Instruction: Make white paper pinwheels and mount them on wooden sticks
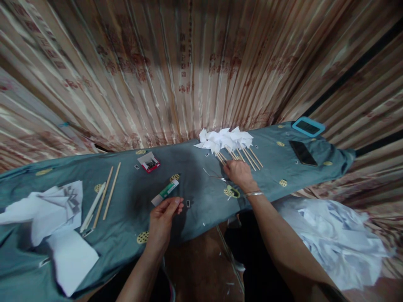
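White paper pinwheels (pixel 226 139) on thin wooden sticks lie in an overlapping row at the back of the cloth-covered table. My right hand (pixel 239 173) is closed around the lower end of a stick at the left of this row. Just below its fingers lies a pair of scissors (pixel 233 191) with green handles, blades apart. My left hand (pixel 165 214) hovers over the cloth, thumb pressed to curled fingers, with nothing visible in them. Right beyond it lies a glue stick (pixel 166 191) with a green label. An open small red box (pixel 153 165) holds dark metal pins.
On the left are white paper sheets (pixel 72 260), two loose wooden sticks (pixel 108 197) and a white pen-like tool (pixel 92 207). A black phone (pixel 302 152) and a blue-framed device (pixel 308 126) lie at right. A bag of white paper (pixel 336 239) stands below. Curtains (pixel 176 75) hang behind.
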A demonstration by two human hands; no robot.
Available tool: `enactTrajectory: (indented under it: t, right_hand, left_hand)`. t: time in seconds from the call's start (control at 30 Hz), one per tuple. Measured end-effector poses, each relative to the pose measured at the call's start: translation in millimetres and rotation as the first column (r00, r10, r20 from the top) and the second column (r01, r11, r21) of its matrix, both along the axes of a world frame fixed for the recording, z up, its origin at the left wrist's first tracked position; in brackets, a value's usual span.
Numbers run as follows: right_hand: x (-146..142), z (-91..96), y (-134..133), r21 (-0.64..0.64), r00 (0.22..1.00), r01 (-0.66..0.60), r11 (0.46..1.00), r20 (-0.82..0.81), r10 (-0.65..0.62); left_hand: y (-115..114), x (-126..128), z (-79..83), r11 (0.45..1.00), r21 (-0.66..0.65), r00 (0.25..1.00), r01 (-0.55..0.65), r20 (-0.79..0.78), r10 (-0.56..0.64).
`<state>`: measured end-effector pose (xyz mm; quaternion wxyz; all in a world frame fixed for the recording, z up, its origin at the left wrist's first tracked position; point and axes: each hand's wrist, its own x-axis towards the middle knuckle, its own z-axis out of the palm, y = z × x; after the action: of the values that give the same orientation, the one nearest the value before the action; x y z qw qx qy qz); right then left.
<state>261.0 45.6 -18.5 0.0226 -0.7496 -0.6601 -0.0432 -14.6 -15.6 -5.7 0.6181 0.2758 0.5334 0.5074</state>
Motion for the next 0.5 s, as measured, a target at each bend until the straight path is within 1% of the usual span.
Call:
enactTrajectory:
  t: [0.13, 0.27, 0.4, 0.5]
  right_hand:
    - [-0.6, 2.3, -0.5, -0.014, 1.000, 0.003, 1.000, 0.017, -0.003]
    - [-2.5, 9.0, -0.3, -0.037, 1.000, 0.011, 0.999, 0.017, -0.010]
    - [-3.0, 15.1, 0.0, -0.054, 1.000, 0.014, 0.998, 0.013, -0.014]
    - [-2.0, 16.2, -0.6, -0.055, 1.000, 0.011, 0.998, 0.014, -0.010]
  left_hand:
    - [-0.1, -0.4, -1.9, 1.000, 0.002, 1.000, 0.003, -0.006, -0.003]
    - [-0.9, -0.6, -2.9, 1.000, 0.015, 1.000, 0.008, 0.009, -0.008]
    - [-2.0, 0.0, -1.7, 1.000, 0.018, 1.000, 0.008, 0.023, -0.009]
    - [-2.8, 0.6, -0.6, 1.000, 0.024, 0.999, 0.017, 0.028, -0.018]
